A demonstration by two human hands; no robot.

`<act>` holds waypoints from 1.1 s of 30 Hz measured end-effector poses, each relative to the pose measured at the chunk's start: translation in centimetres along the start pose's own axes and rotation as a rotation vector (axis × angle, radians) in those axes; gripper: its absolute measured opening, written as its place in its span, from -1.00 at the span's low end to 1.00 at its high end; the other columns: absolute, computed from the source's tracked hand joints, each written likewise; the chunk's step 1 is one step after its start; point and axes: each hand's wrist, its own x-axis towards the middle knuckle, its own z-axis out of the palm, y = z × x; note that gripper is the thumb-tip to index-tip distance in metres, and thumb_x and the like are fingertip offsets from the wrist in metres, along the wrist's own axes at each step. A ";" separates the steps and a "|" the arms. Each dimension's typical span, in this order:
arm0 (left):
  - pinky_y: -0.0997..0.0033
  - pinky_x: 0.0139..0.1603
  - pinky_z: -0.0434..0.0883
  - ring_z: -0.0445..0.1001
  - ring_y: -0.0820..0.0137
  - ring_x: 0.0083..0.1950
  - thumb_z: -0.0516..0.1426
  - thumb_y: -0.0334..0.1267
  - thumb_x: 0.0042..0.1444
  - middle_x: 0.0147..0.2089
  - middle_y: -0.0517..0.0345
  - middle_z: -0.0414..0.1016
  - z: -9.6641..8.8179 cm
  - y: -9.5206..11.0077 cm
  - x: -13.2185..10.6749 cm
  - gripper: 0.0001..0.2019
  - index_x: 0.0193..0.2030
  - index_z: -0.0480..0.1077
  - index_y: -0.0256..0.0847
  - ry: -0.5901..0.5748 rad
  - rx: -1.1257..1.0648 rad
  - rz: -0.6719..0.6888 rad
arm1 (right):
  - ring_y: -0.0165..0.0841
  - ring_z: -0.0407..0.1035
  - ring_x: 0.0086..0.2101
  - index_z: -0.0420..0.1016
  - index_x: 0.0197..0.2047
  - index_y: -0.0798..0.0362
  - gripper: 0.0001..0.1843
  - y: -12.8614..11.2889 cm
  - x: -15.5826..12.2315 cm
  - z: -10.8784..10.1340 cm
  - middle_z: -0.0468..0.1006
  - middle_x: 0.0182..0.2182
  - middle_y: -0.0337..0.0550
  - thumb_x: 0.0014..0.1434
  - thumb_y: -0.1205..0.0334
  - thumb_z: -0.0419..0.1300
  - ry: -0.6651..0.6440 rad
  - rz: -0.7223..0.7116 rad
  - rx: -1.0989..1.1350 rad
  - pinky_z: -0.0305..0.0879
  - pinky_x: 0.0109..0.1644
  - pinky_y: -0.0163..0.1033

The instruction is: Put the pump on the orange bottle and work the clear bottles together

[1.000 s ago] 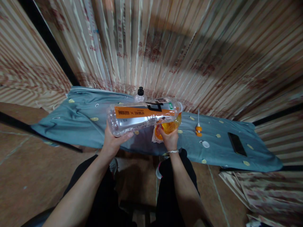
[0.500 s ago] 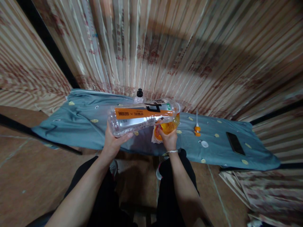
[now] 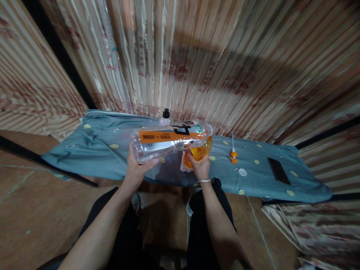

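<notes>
My left hand [image 3: 137,167] is closed around the base of a large clear plastic bottle [image 3: 163,139] with an orange and silver label. The bottle is tipped nearly level, its neck pointing right above a second container. That one is a bottle of orange-yellow liquid [image 3: 200,152], gripped low by my right hand [image 3: 201,167]. Its top is partly hidden behind the tilted bottle, so I cannot tell whether the two mouths touch. A crumpled white tissue [image 3: 184,167] lies beside the liquid bottle. Behind the tilted bottle stands a clear bottle with a black cap [image 3: 166,114].
On the blue cloth-covered table [image 3: 92,150], to the right, are an orange pump top [image 3: 233,155] with a white tube, a white round cap [image 3: 242,172] and a black phone [image 3: 278,171]. Striped curtain [image 3: 168,56] hangs behind, with black metal poles [image 3: 59,52] at the sides.
Both hands keep their hold on the bottles with almost no movement. The whole view has shifted slightly, and the bottle in my left hand sits a touch lower in the picture.
</notes>
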 end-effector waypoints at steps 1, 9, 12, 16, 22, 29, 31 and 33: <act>-0.06 0.22 0.37 0.54 0.01 0.09 0.43 -0.10 -0.25 0.08 -0.10 0.54 0.0 0.0 0.0 -0.21 0.16 0.30 -0.22 0.002 -0.002 -0.006 | 0.02 0.54 -0.06 0.33 0.05 0.14 -0.10 0.1 0.0 0.0 0.63 -0.09 0.22 -0.25 -0.25 0.40 0.001 -0.002 -0.001 0.45 -0.06 -0.04; -0.01 0.21 0.38 0.53 0.01 0.11 0.45 -0.13 -0.30 0.12 -0.14 0.52 0.1 0.1 -0.1 -0.12 0.22 0.29 -0.26 0.030 -0.030 -0.061 | 0.05 0.52 -0.01 0.33 0.08 0.19 -0.09 -0.3 -0.2 0.0 0.62 -0.07 0.28 -0.23 -0.20 0.41 -0.012 0.018 -0.012 0.43 -0.01 -0.04; -0.03 0.20 0.39 0.53 0.00 0.10 0.45 -0.12 -0.32 0.09 -0.12 0.53 0.1 0.1 -0.1 -0.11 0.22 0.31 -0.25 0.036 -0.040 -0.063 | 0.06 0.51 0.01 0.32 0.10 0.19 -0.08 -0.4 -0.2 -0.1 0.61 -0.05 0.28 -0.23 -0.20 0.40 -0.017 0.009 -0.010 0.42 -0.01 -0.04; -0.03 0.19 0.39 0.55 0.01 0.06 0.45 -0.14 -0.32 0.06 -0.11 0.56 0.1 0.1 -0.1 -0.10 0.23 0.29 -0.26 0.048 -0.043 -0.059 | 0.07 0.51 -0.01 0.32 0.08 0.19 -0.08 -0.3 -0.2 -0.1 0.61 -0.07 0.29 -0.23 -0.23 0.39 -0.006 0.005 -0.024 0.42 -0.03 -0.03; -0.02 0.22 0.37 0.52 -0.01 0.12 0.45 -0.15 -0.30 0.13 -0.16 0.51 0.0 0.0 -0.2 -0.06 0.28 0.24 -0.27 0.036 -0.036 -0.053 | 0.06 0.52 -0.03 0.32 0.06 0.17 -0.09 0.0 -0.2 0.0 0.63 -0.11 0.25 -0.23 -0.24 0.40 -0.003 -0.008 -0.025 0.42 -0.05 -0.04; -0.05 0.24 0.35 0.51 -0.02 0.14 0.45 -0.13 -0.31 0.14 -0.15 0.50 0.1 0.2 -0.1 -0.07 0.27 0.25 -0.24 0.032 -0.028 -0.042 | 0.03 0.53 -0.05 0.34 0.01 0.12 -0.16 0.1 -0.1 0.0 0.64 -0.13 0.20 -0.23 -0.23 0.40 0.000 -0.014 -0.031 0.43 -0.07 -0.05; -0.05 0.23 0.35 0.51 -0.01 0.13 0.45 -0.14 -0.31 0.15 -0.15 0.50 0.1 0.2 -0.1 -0.07 0.27 0.25 -0.24 0.031 -0.032 -0.037 | 0.02 0.53 -0.04 0.34 0.02 0.12 -0.15 0.1 -0.1 0.0 0.64 -0.11 0.19 -0.23 -0.23 0.40 0.001 -0.023 -0.023 0.44 -0.06 -0.05; -0.05 0.22 0.36 0.52 0.00 0.11 0.44 -0.14 -0.30 0.11 -0.15 0.52 0.0 0.2 -0.1 -0.11 0.23 0.27 -0.25 0.025 -0.030 -0.036 | 0.02 0.52 -0.03 0.33 0.04 0.12 -0.14 0.0 -0.1 0.0 0.63 -0.09 0.19 -0.22 -0.23 0.40 -0.006 -0.031 -0.010 0.44 -0.04 -0.05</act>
